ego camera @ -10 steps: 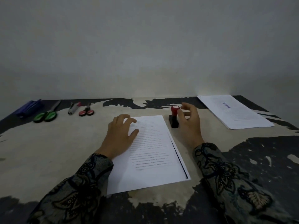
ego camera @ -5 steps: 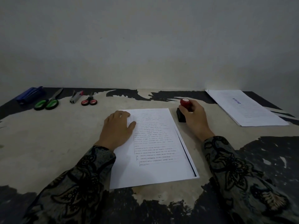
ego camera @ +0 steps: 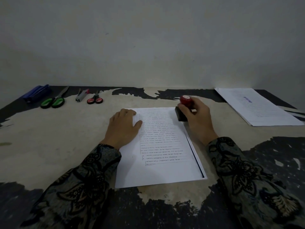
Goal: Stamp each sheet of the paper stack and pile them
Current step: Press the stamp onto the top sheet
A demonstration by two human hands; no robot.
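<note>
Worn, peeling black table (ego camera: 49,146) against bare pale wall (ego camera: 148,38)

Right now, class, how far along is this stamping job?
Done: a stamped pile at the far right, blue mark on top. In hand: the left hand steadies the paper stack; the right hand holds the stamp over its top corner. Left: this sheet and those beneath.

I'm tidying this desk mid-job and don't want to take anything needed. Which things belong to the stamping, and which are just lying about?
In use: stamp gripped by the right hand; paper stack under the left hand; stamped pile.

Lying about: green scissors; red scissors; stapler; blue object.
</note>
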